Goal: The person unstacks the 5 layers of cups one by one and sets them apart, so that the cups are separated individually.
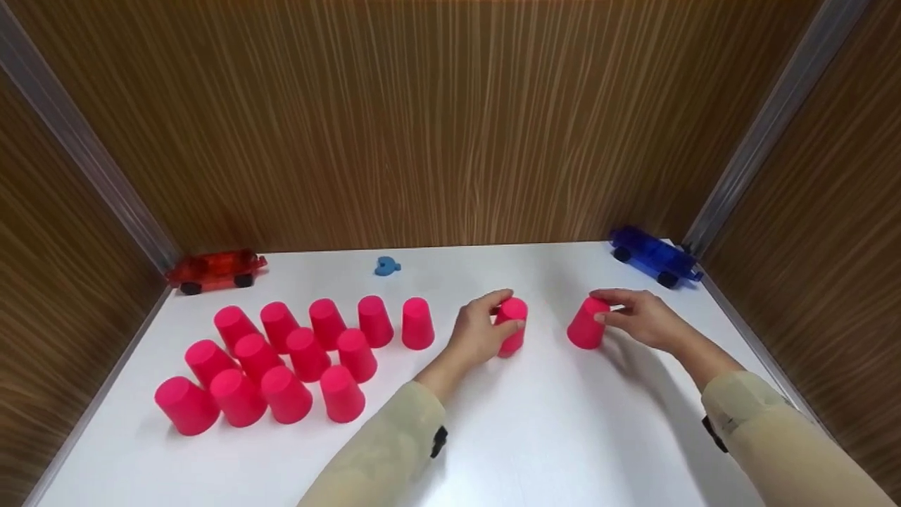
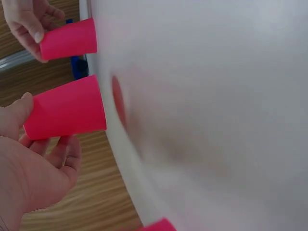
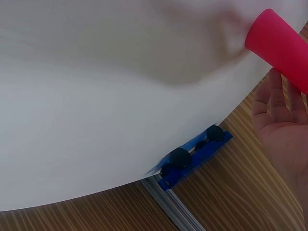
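In the head view my left hand (image 1: 482,331) holds an upside-down pink cup (image 1: 512,336) near its closed end, thumb on one side and fingers on the other. The left wrist view shows that cup (image 2: 67,108) held just above the white table, its reflection below the rim. Further right, my right hand (image 1: 644,318) pinches a second upside-down pink cup (image 1: 586,327) near the top. In the right wrist view this cup (image 3: 279,45) is partly cut off by the frame's edge. A gap separates the two held cups.
To the left stand several more upside-down pink cups (image 1: 285,394) in slanted rows, with one cup (image 1: 418,324) closest to my left hand. Along the back are a red toy car (image 1: 217,269), a small blue piece (image 1: 386,266) and a blue toy car (image 1: 654,255). Wood-grain walls (image 1: 450,127) enclose the table.
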`<state>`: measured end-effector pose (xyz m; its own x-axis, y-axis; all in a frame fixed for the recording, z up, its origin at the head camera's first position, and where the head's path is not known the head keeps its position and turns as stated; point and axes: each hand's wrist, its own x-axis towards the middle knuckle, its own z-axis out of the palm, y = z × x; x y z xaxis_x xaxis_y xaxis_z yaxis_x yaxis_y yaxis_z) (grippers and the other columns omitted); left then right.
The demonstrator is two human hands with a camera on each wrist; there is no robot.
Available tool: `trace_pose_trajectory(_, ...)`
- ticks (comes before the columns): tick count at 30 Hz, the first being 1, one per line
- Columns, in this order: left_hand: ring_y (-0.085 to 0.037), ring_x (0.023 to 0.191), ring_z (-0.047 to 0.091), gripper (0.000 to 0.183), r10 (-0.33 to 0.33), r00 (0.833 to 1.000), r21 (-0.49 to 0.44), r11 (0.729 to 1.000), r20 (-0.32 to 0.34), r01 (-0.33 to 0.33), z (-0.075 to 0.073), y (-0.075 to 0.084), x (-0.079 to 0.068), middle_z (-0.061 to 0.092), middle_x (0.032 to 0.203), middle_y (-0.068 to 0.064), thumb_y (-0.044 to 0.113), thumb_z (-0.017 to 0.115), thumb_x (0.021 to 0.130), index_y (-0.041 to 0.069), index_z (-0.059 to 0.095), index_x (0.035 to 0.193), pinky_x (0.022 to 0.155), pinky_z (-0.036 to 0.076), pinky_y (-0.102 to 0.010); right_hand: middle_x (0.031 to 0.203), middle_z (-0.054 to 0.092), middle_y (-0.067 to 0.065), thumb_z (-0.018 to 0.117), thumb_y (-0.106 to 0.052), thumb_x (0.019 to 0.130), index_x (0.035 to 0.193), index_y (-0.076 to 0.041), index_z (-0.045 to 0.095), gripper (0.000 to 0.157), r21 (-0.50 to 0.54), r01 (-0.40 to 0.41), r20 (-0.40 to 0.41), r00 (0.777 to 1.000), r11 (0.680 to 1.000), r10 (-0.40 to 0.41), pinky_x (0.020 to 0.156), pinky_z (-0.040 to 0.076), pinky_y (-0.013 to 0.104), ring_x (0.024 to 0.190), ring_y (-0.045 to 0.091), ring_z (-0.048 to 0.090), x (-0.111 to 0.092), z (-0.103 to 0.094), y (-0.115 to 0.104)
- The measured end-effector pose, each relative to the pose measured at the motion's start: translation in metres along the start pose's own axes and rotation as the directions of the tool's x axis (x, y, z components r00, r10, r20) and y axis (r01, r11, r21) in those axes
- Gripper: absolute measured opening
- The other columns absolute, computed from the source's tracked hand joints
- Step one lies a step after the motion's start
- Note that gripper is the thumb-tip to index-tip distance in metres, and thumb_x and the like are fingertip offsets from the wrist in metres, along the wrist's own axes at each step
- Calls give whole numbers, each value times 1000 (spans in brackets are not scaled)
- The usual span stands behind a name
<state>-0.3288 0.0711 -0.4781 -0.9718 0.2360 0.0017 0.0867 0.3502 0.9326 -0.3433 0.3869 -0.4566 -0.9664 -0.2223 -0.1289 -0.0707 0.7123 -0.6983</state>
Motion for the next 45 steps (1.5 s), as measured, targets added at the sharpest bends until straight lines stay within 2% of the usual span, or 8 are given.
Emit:
trace_pose_trajectory(9,-24,130,58,68,-57,996,27,998,-70,59,-50,-3,-43,63,142,0,26,86,92,26,58,154,92,61,-34,150,57,25,71,-33,104,156,-5,52,62,-16,1,14,1000,1000,-1,101,58,49,128,48,61,-1,-3,2)
trace_pose_trajectory(16,-27,129,58,67,-63,995,40,997,-75,66,-78,-16,-77,62,141,-2,27,87,91,24,60,152,93,62,-38,150,57,25,71,-33,104,156,-4,52,62,-12,14,15,1000,1000,-14,101,58,49,127,48,62,0,-1,-1)
trace_pose_trajectory(23,-28,128,59,68,-43,997,87,995,-67,49,-92,-31,-105,63,141,-5,29,87,91,21,59,152,91,62,-38,151,56,26,70,-32,105,155,-2,52,62,-26,36,7,999,999,-36,101,57,50,127,50,61,1,-1,0)
trace_pose_trajectory(30,-26,120,63,70,-31,998,108,994,-50,36,-104,-42,-126,66,136,-3,28,87,90,19,59,153,89,63,-36,151,56,26,70,-31,105,156,-3,51,61,-28,26,8,1000,999,-26,102,57,51,128,49,61,2,0,1)
trace_pose_trajectory(38,-27,118,63,68,-63,997,114,991,-33,66,-112,-53,-136,67,132,-3,27,88,90,18,61,151,89,63,-38,151,56,27,70,-31,105,156,-3,52,60,-19,26,0,1000,999,-26,101,58,51,128,50,61,1,2,2)
trace_pose_trajectory(45,-27,119,64,65,-41,998,121,991,-49,47,-113,-60,-137,68,131,-3,27,88,89,21,62,149,90,62,-38,155,52,25,68,-38,105,160,-8,48,65,-12,-6,12,1000,1000,6,103,56,54,131,50,58,-2,3,2)
